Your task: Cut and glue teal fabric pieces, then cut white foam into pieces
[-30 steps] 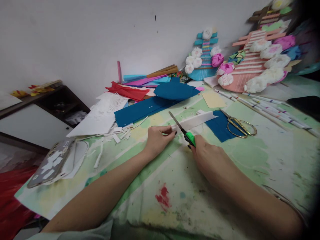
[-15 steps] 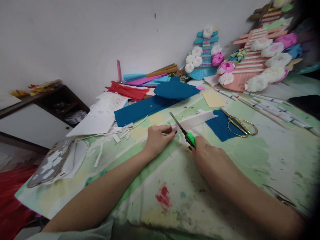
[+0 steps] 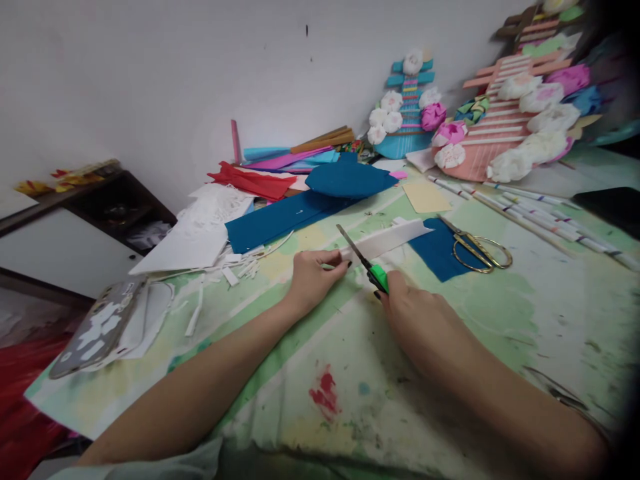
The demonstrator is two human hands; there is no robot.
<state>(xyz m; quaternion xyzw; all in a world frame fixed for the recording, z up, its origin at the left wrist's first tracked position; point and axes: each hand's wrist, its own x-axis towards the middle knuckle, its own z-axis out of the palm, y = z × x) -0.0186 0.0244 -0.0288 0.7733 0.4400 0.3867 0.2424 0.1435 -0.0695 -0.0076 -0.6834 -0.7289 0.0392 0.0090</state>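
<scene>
My right hand (image 3: 417, 310) grips a green-and-black utility knife (image 3: 377, 276). Its long blade points up and left across a white paper strip (image 3: 395, 239); whether it touches the paper I cannot tell. Between thumb and fingers, my left hand (image 3: 316, 280) pinches the near left end of that strip, close beside the blade. The strip's far right end lies by a small piece of dark blue paper (image 3: 434, 257). On that blue piece rest gold-handled scissors (image 3: 473, 247).
Behind my left hand lie dark blue sheets (image 3: 280, 219), white paper (image 3: 185, 237) and scraps (image 3: 230, 275). A phone case (image 3: 97, 330) sits at the left edge. Guitar-shaped crafts with paper flowers (image 3: 505, 147) stand at the back right, near rolled paper sticks (image 3: 530, 217).
The whole view has shifted slightly. Both hands, the knife and the strip hold nearly the same places relative to the table.
</scene>
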